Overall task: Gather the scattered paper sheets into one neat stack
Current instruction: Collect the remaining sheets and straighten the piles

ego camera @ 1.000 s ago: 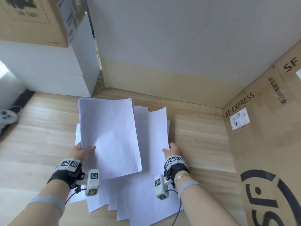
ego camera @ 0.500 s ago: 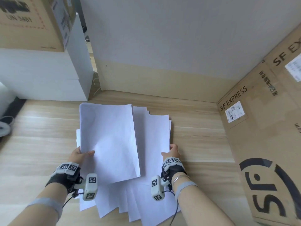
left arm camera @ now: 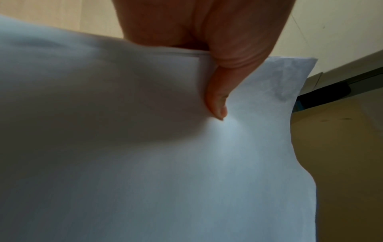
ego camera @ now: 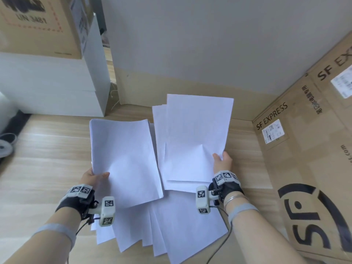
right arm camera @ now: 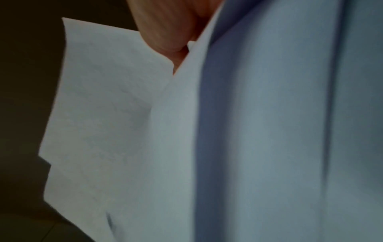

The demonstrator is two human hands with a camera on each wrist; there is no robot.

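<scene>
My left hand [ego camera: 96,177] pinches the left edge of a thin bundle of white sheets [ego camera: 123,159], thumb on top, held above the wooden floor. The left wrist view shows the thumb [left arm camera: 219,98] pressing into that bundle [left arm camera: 145,163]. My right hand [ego camera: 222,161] pinches the right edge of a second raised bundle [ego camera: 194,138], which dents at the grip. In the right wrist view a finger [right arm camera: 163,32] shows against those sheets [right arm camera: 248,131]. Several more white sheets [ego camera: 181,229] lie fanned out on the floor beneath both bundles.
A large SF Express cardboard box [ego camera: 308,168] stands close on the right. A white cabinet [ego camera: 49,86] with a brown box [ego camera: 38,25] on top is at the back left. A grey wall [ego camera: 190,44] closes the back. Bare wood floor [ego camera: 42,159] stretches left.
My right hand has lifted a bundle of sheets off the pile, up and to the right. The left hand keeps its bundle raised, and the two bundles now sit side by side.
</scene>
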